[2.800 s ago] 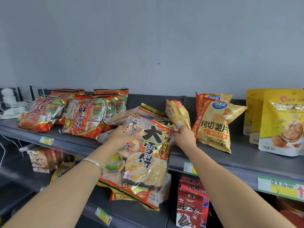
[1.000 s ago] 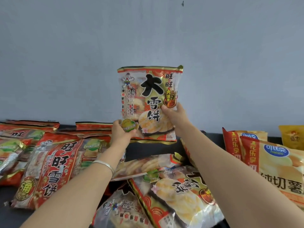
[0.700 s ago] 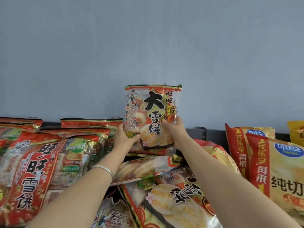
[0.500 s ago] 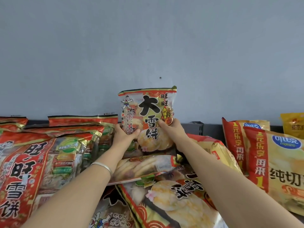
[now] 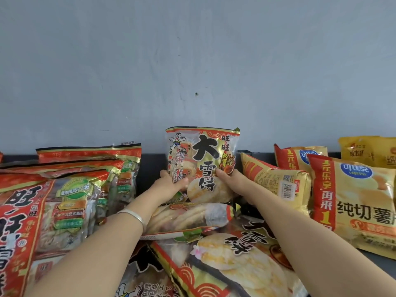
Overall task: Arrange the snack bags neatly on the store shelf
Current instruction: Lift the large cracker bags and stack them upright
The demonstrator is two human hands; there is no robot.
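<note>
Red-and-gold foil rice cracker bag [image 5: 202,163] stands upright at the back of the shelf [image 5: 150,170], against the grey wall [image 5: 192,61], in the gap between the red bags [image 5: 85,189] on the left and the yellow chip bags [image 5: 353,200] on the right. We see the left hand [image 5: 171,185] gripping its lower left edge and the right hand [image 5: 230,181] gripping its lower right edge, fingers curled on the bag. Its bottom is hidden behind a flat bag [image 5: 188,217], so we cannot tell what it rests on. We judge the task partly done: the red bags stand in a rough row, and this one is being set in place. Left to do: several cracker bags lie heaped flat in front, including a big one [image 5: 225,264], and a tipped chip bag [image 5: 276,183] leans sideways and needs straightening.
</note>
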